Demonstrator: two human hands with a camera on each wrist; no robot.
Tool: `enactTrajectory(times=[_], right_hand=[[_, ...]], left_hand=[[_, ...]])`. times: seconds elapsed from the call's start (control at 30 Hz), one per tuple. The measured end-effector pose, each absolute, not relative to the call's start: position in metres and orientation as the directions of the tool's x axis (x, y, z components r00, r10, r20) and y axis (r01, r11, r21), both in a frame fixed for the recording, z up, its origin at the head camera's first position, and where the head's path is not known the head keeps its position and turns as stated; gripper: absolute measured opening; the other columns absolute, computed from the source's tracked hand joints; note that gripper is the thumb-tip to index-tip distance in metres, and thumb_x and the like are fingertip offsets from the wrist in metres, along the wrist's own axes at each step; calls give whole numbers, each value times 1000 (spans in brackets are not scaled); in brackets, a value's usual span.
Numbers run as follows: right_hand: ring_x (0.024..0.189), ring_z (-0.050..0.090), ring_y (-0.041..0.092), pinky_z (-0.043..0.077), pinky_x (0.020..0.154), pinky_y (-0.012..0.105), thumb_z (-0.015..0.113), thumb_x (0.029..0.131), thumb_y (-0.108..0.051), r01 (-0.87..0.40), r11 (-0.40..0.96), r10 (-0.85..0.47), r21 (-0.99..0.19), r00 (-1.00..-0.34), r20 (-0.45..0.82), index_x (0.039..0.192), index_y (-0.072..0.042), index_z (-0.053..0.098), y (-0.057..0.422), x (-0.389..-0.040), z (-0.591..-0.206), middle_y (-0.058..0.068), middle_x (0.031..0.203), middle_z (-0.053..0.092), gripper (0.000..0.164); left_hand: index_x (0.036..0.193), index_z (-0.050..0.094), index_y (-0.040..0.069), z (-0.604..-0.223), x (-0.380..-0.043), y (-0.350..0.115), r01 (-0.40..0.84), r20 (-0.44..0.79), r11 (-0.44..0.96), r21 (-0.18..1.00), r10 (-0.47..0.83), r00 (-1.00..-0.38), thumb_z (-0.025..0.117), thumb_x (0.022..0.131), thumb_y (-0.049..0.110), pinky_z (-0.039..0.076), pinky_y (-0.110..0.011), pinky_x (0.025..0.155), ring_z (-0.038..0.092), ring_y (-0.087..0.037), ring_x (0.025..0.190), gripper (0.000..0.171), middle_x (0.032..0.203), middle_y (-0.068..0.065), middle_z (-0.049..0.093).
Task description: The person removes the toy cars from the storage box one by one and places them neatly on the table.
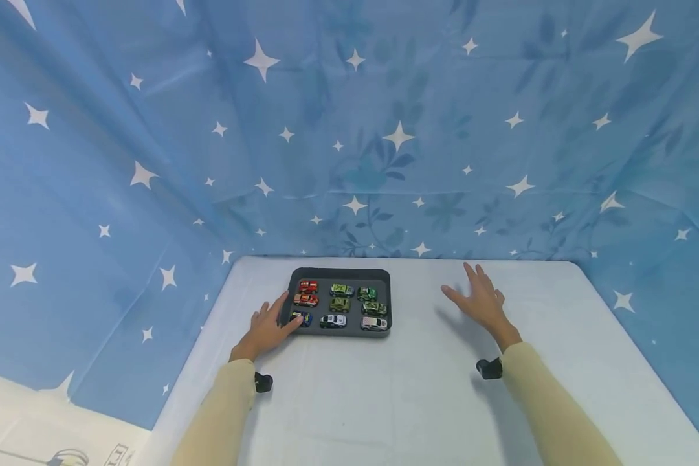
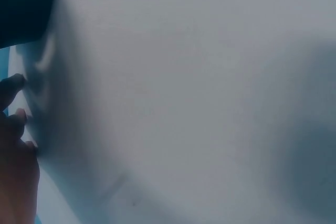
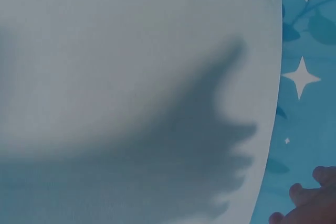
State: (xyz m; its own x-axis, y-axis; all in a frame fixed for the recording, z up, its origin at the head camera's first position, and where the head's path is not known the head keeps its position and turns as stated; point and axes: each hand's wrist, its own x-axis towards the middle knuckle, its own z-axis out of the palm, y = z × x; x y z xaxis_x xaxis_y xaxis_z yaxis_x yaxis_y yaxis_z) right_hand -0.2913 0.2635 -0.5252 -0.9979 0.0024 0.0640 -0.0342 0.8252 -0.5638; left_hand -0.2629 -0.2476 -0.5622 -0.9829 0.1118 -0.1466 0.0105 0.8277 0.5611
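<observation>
Tray [image 1: 343, 274] of toy cars [image 1: 339, 304] lies left of centre on table [image 1: 349, 401]. Left hand [image 1: 268, 330] at its left end, thumb and fingers spread; contact hard to tell. Right hand [image 1: 482, 304] well apart, fingers splayed. Good practice: tray level, thumb clear of blue car [image 1: 307, 317].

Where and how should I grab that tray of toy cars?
The dark gray tray is probably best taken by its short end walls, left hand from the left, right hand from the right. It lies flat, and those raised walls give an edge to grip; toy cars stand inside, so keeping it level seems wise.
</observation>
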Motion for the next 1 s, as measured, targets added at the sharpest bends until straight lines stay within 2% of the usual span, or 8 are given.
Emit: enactTrajectory(times=[0.17, 0.5, 0.73, 1.0], right_hand=[[145, 14, 47, 7, 105, 76, 55, 86, -71, -48, 791, -8, -610, -998, 68, 158, -11, 17, 245, -294, -530, 24, 161, 11, 101], [146, 17, 42, 8, 113, 68, 59, 83, -71, -55, 711, -21, -702, -998, 57, 157, -17, 23, 207, -304, -528, 15, 162, 18, 99], [145, 18, 43, 18, 111, 68, 62, 82, -70, -26, 669, -19, -742, -1000, 17, 156, -24, 25, 174, -310, -524, 9, 162, 22, 95], [144, 27, 35, 23, 113, 61, 66, 83, -63, -156, 646, -121, -747, -987, 102, 154, -22, 34, 129, -320, -526, 7, 158, 31, 88]], left_hand=[[158, 6, 32, -563, -261, -248, 48, -127, 838, 543, 139, -982, 50, 86, 75, -4, -63, 115, 1, -44, 148, 95, 162, -15, 17], [159, 6, 31, -562, -265, -244, 39, -144, 830, 556, 142, -979, 53, 84, 73, -6, -64, 115, 0, -44, 147, 98, 160, -20, 20], [159, 6, 32, -559, -265, -242, 34, -152, 829, 559, 143, -978, 55, 84, 72, -7, -63, 115, -1, -43, 148, 98, 160, -20, 18], [159, 7, 32, -560, -260, -246, 11, -157, 808, 589, 128, -979, 57, 83, 72, -7, -65, 114, -3, -44, 147, 99, 160, -22, 15]])
